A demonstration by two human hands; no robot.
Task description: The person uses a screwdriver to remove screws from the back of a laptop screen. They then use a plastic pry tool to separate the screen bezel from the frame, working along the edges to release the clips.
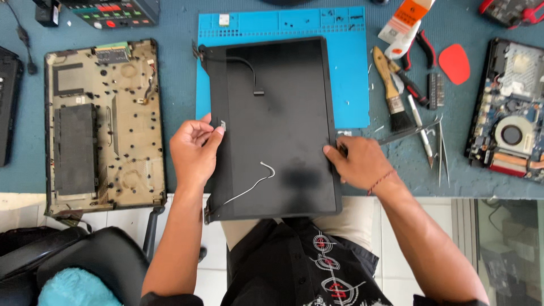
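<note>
The black laptop screen panel (277,124) lies face down on the blue mat (348,73) at the counter edge. The left hand (192,150) pinches a small tab at its hinge side, and the right hand (360,161) lies flat, fingers open, steadying the other edge. It seems a disassembly step; the next move needs a careful peel or pull.

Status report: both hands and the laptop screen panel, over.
Left hand pinching small part at screen panel left edge. Right hand pressing right edge. White wire loose on panel.

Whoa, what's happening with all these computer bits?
A person is working on a taken-apart laptop. Their left hand pinches a small part at the left edge of a flat black laptop screen panel, and the right hand presses its right edge. The panel lies on a blue work mat, with a beige laptop bottom shell beside it.
</note>
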